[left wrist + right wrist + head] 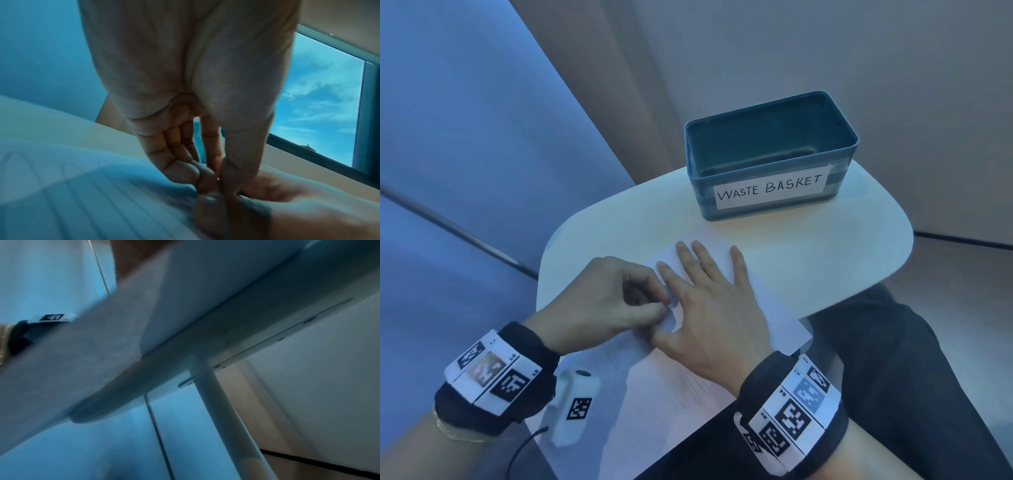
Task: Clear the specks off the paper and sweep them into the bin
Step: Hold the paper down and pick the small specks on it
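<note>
Right hand [717, 308]: flat, fingers spread, pressing down on the white lined sheet of paper [667, 387].
Left hand [599, 296]: fingers curled, tips pinched together just beside the right thumb; what they pinch is too small to tell.
Paper: under both hands, on the white rounded counter [825, 260], overhanging its near edge.
Bin: teal rectangular plastic bin [770, 154] labelled "WASTE BASKET", beyond the right fingertips, apart from them.
Specks: cannot make out.

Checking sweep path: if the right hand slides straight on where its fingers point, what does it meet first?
Probably the waste basket. The right hand lies flat on the paper, fingers pointing towards the basket's labelled front wall; only bare table shows between. Depth is unclear.
</note>
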